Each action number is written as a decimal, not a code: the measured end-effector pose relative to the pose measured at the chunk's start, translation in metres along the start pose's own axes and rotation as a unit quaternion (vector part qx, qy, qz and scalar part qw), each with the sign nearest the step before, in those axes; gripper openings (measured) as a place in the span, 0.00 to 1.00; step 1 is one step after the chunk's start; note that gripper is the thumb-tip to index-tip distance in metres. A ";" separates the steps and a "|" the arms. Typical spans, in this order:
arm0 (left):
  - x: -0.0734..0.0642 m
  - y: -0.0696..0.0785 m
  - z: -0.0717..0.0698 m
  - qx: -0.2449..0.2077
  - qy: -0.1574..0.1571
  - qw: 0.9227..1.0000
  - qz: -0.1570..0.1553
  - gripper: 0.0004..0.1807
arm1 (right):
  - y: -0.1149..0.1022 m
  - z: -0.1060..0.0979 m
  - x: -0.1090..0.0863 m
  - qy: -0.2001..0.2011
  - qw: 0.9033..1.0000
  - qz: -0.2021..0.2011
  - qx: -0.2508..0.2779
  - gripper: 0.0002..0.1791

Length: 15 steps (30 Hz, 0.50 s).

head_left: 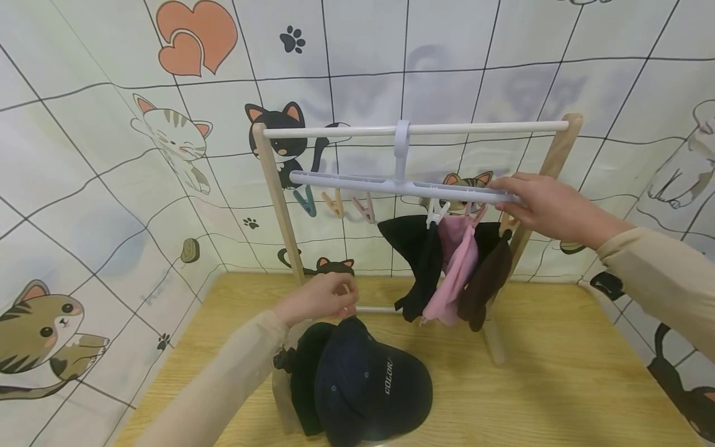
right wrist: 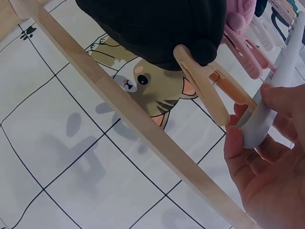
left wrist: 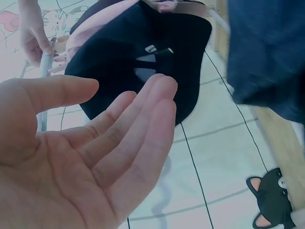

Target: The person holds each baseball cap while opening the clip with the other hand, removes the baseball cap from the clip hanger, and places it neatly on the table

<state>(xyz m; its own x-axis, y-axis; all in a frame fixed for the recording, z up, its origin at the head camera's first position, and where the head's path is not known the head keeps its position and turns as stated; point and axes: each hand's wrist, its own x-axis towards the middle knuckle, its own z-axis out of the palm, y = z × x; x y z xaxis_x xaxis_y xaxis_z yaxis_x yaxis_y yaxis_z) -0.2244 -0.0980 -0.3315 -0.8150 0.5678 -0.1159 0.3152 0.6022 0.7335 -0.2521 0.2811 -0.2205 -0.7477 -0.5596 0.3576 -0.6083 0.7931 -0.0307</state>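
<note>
A pale lilac clip hanger (head_left: 357, 181) hangs by its hook from the rack's white rail. My right hand (head_left: 539, 202) grips the right end of its bar, thumb and fingers around it beside a wooden-coloured clip (right wrist: 202, 88). Black, pink (head_left: 455, 273) and brown (head_left: 486, 285) caps dangle from the clips on that side. Teal (head_left: 305, 200), yellow and pale pink clips hold nothing at the left. Just above a navy cap (head_left: 363, 385) with white lettering is my left hand (head_left: 321, 298); the left wrist view shows its palm bare and fingers loosely extended.
A dark cap (head_left: 307, 372) and a beige one (head_left: 285, 397) lie beside the navy cap on the wooden table (head_left: 558, 372). The rack's wooden legs (head_left: 279, 205) stand either side of the hanger. Cat-patterned, grid-lined sheeting (head_left: 368, 37) surrounds the table at the back and sides.
</note>
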 end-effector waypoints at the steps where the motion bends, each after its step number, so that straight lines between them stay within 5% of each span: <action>1: 0.003 0.003 0.000 0.000 -0.003 1.000 -0.003 0.04 | 0.000 -0.001 0.000 -0.004 1.000 0.000 0.000 0.20; 9: 0.033 0.027 0.005 -0.012 -0.038 0.999 0.008 0.07 | -0.001 -0.009 0.004 -0.028 1.000 -0.010 0.000 0.19; 15: 0.056 0.044 0.012 0.048 -0.030 0.998 0.030 0.16 | -0.001 -0.012 0.005 -0.048 0.999 -0.001 0.010 0.19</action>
<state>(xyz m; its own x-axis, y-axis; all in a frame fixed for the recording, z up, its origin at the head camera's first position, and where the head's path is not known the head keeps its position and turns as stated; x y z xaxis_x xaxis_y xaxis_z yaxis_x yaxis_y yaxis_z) -0.2501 -0.0332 -0.3132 -0.7638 0.6349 -0.1165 0.4098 0.6164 0.6724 -0.2521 0.2803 -0.2078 -0.7674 -0.5831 0.2665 -0.6150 0.7870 -0.0488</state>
